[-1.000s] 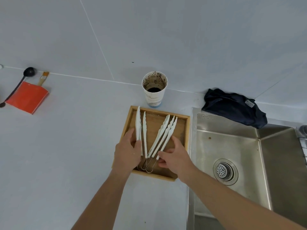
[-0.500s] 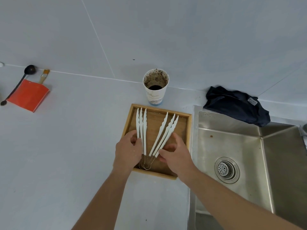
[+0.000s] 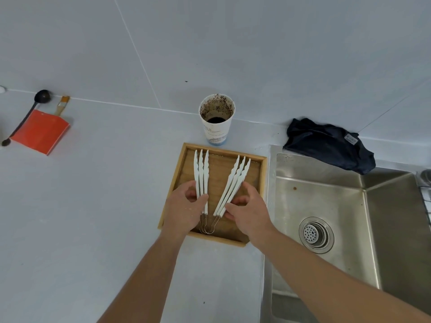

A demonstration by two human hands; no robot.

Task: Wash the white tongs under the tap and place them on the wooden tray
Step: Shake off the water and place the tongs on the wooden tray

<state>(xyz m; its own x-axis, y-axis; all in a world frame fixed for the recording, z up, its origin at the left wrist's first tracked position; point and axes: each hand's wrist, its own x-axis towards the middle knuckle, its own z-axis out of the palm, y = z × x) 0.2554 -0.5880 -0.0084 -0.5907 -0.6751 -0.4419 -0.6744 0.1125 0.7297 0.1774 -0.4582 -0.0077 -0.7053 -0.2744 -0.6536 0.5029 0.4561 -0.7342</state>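
The white tongs [image 3: 220, 185] lie in the wooden tray [image 3: 263, 176], fanned into two bundles of white arms that meet at thin wire loops at the tray's near end. The left bundle runs almost straight toward the far edge; the right bundle leans to the right — its tips end near the tray's far right corner.

The left hand [image 3: 186, 209] sits over the near left part of the tray, its thumb and fingers curled round the lower part of the left bundle, pinching it. The right hand [image 3: 248, 212] is at the near right, its thumb and fingers closed on the lower part of the right bundle from the right side. Both hands hide the stretch of the arms just above the wire loops, and whether the tongs rest fully on the tray floor or are lifted a little cannot be told.

The tray stands on the pale worktop [image 3: 105, 206], just beside the left rim of the steel sink [image 3: 326, 201]. The sink basin holds only its round drain strainer [image 3: 316, 234]. Just beyond the tray's far edge stands a paper cup [image 3: 217, 120] — dark specks coat its inner wall and dark liquid sits at the bottom. A dark cloth [image 3: 328, 144] is bunched at the sink's far edge.
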